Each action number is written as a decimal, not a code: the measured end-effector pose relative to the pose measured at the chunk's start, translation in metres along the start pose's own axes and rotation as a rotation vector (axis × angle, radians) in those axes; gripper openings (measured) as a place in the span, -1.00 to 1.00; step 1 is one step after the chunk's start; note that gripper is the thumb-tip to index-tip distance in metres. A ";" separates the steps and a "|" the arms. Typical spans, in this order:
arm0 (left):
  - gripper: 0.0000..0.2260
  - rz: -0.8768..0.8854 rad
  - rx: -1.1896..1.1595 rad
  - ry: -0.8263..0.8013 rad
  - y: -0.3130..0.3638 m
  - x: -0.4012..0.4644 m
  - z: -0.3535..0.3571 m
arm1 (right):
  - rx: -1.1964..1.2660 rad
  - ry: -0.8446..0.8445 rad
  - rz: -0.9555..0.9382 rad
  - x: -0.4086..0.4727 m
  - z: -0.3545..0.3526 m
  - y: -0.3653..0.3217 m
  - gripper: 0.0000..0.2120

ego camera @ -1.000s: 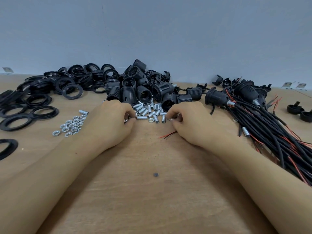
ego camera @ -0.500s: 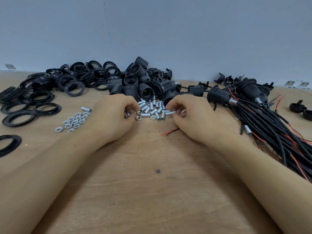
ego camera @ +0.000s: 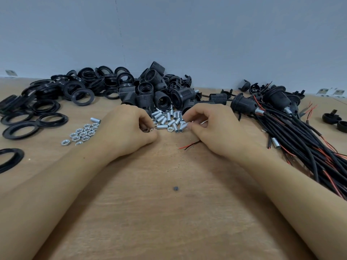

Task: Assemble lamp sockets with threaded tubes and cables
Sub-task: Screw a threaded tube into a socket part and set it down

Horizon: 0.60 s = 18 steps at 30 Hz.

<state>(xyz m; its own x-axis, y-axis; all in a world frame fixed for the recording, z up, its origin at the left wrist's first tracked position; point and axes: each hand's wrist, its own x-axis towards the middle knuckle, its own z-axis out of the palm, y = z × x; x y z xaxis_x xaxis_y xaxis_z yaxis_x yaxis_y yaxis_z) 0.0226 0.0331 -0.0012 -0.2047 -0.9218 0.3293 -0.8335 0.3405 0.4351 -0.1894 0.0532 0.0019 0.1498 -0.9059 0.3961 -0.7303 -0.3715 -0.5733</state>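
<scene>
Two hands at small pile of silver tubes (ego camera: 169, 120). Left hand (ego camera: 127, 132) pinches one nut (ego camera: 152, 130). Right hand (ego camera: 212, 128) pinches one tube (ego camera: 203, 121). About fifteen loose nuts (ego camera: 83, 134) left.

On the wooden table (ego camera: 169, 212), both hands rest at the near edge of a small heap of threaded tubes (ego camera: 169, 120). The left hand (ego camera: 127, 132) is curled, with a small metal piece pinched at its fingertips. The right hand (ego camera: 212, 128) pinches a thin pale wire end, and a red and black wire (ego camera: 187, 146) comes out under it. Behind the tubes lies a pile of black sockets (ego camera: 157, 92). Nuts (ego camera: 82, 135) and black rings (ego camera: 48, 102) lie to the left, a bundle of cables (ego camera: 300, 141) to the right.
</scene>
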 end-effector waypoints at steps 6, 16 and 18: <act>-0.92 -0.027 -0.384 0.058 0.004 -0.001 -0.002 | 0.416 0.035 0.056 -0.001 -0.005 -0.006 -0.79; -0.77 -0.120 -1.156 -0.126 0.018 -0.003 -0.005 | 0.691 0.063 -0.011 -0.004 -0.003 -0.015 -0.86; -0.78 -0.133 -1.200 -0.138 0.018 -0.003 -0.005 | 0.728 0.085 -0.015 -0.005 -0.003 -0.017 -0.86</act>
<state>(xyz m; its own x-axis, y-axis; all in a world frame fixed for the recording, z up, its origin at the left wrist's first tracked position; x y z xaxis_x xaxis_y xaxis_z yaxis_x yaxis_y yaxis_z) 0.0101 0.0426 0.0100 -0.2671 -0.9498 0.1628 0.1375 0.1297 0.9820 -0.1799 0.0646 0.0117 0.0826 -0.8918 0.4449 -0.0958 -0.4515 -0.8871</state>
